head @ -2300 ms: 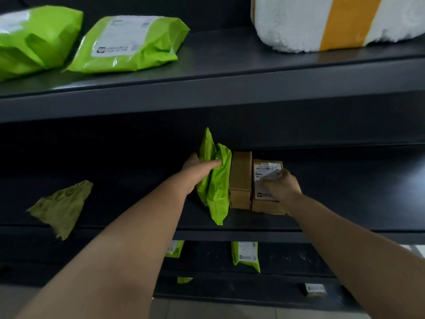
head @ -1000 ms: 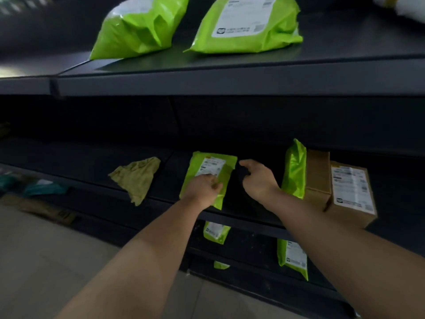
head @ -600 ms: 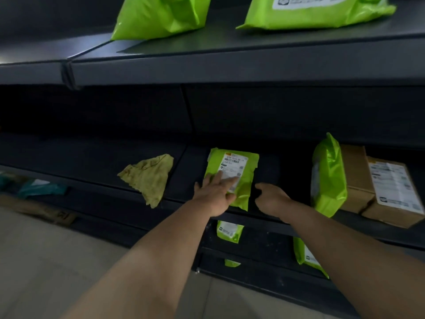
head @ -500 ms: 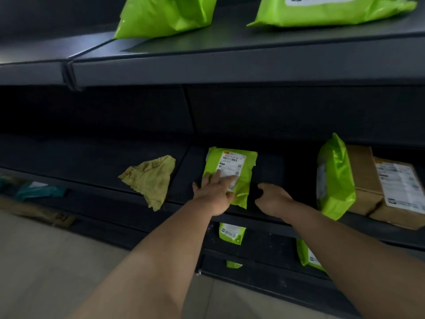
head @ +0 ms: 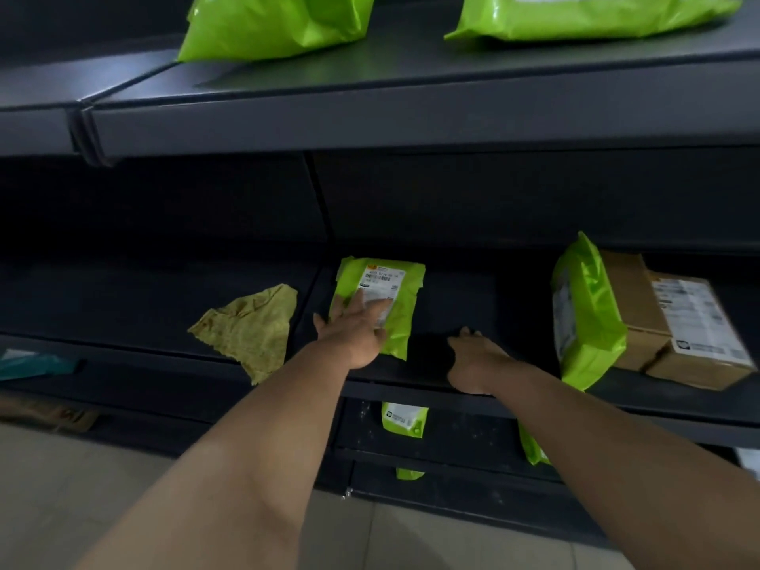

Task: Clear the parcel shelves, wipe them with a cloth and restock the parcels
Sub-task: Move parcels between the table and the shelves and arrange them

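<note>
Green plastic mailer point(head: 402, 310) sits under the flat, unclenched left hand point(head: 355, 337); right hand point(head: 473, 359) rests empty nearby. A careless push could slide it off the dark metal shelf point(head: 144, 306).

Head view, looking down, close to middle shelf point(head: 411, 376)

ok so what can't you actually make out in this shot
Head view only.
Parcel label: print too small, lower part under the left hand.
Top-shelf parcels: cut off by the top edge.
Lower-shelf parcel: mostly behind the right arm.
Right hand: fingers lost in shadow, grip unclear.
</note>
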